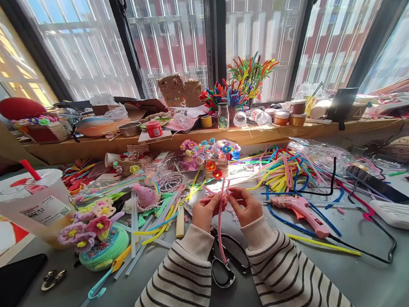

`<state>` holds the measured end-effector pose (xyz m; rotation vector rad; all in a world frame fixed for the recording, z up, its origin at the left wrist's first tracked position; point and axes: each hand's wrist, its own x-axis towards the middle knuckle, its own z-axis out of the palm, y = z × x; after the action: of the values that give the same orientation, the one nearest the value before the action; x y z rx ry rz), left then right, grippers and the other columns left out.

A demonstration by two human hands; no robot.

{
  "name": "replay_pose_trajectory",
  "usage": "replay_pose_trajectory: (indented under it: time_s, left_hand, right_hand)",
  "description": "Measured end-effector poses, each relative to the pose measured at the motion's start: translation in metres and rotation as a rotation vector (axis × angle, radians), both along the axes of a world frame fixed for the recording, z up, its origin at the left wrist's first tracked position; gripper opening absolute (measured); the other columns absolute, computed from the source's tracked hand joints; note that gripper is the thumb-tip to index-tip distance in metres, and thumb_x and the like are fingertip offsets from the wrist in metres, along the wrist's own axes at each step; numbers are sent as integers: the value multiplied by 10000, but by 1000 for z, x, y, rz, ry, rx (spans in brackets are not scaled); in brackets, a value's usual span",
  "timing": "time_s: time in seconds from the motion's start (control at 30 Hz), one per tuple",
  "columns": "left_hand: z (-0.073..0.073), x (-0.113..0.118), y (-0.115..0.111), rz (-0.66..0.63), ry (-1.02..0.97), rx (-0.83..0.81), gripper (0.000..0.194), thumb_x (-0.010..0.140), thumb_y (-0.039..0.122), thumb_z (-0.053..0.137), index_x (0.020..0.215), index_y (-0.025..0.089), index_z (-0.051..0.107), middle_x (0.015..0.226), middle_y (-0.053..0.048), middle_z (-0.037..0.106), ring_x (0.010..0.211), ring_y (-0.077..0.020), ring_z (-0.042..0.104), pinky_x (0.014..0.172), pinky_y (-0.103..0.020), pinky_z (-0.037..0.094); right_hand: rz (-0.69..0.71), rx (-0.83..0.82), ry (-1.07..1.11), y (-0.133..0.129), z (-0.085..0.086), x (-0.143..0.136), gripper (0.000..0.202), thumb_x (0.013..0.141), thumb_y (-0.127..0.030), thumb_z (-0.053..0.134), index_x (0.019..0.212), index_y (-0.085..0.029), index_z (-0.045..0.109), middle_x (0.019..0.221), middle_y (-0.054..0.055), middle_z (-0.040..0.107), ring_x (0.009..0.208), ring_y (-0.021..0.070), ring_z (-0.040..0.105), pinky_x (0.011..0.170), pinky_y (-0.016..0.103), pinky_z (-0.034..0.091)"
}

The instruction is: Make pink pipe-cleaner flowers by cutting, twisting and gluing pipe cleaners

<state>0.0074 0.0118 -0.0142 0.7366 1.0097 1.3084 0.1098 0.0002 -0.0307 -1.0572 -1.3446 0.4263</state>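
The left hand (209, 211) and right hand (246, 205) both pinch pink pipe cleaners (221, 239) (one dangles over the scissors (232, 275)); a glue gun (301, 210) lies rightward.

One left hand (205, 210) and one right hand (246, 205) make two, with two striped sleeves (173, 277) and at least two pink pipe cleaners (220, 241) between the fingers. There is one glue gun (302, 211), one pair of scissors (231, 279), one lidded plastic cup (25, 207) with one red straw (30, 170), one glass bottle (223, 118), one red tub (153, 129) and one metal bowl (130, 130). Loose pipe cleaners (277, 178) are too tangled to count.
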Motion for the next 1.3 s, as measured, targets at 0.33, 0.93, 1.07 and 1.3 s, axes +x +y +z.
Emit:
replay_pose_trajectory:
  time_s: [0.33, 0.93, 1.07, 1.3]
  left_hand:
    - [-2, 1, 0, 33, -10, -21, 201, 482, 238, 674, 575, 85, 583, 496, -40, 610, 463, -133, 570, 514, -253, 479]
    - [-3, -3, 2, 4, -17, -8, 252, 434, 217, 698, 621, 73, 608, 530, -44, 617, 473, -133, 566, 492, -241, 464]
    - [-3, -4, 2, -7, -39, -14, 254, 407, 180, 708, 621, 82, 612, 530, -32, 619, 488, -123, 567, 520, -227, 463]
    - [2, -3, 0, -48, -76, -6, 192, 468, 196, 682, 622, 116, 601, 521, -16, 614, 496, -107, 560, 530, -207, 454]
  right_hand:
    - [-37, 182, -332, 2, -5, 6, 161, 704, -178, 464, 787, -180, 602, 660, 29, 570, 552, 112, 502, 493, 211, 441]
    - [-88, 242, -587, 7, -6, 6, 167, 724, -152, 418, 742, -175, 583, 651, 40, 542, 631, 151, 467, 578, 253, 397]
    - [-55, 195, -474, 8, -5, 5, 167, 716, -167, 419, 718, -172, 586, 627, 37, 535, 607, 142, 476, 540, 243, 414]
    - [85, -179, 121, 5, 0, 0, 214, 641, -363, 532, 658, -152, 560, 593, 21, 561, 531, 122, 511, 446, 218, 420]
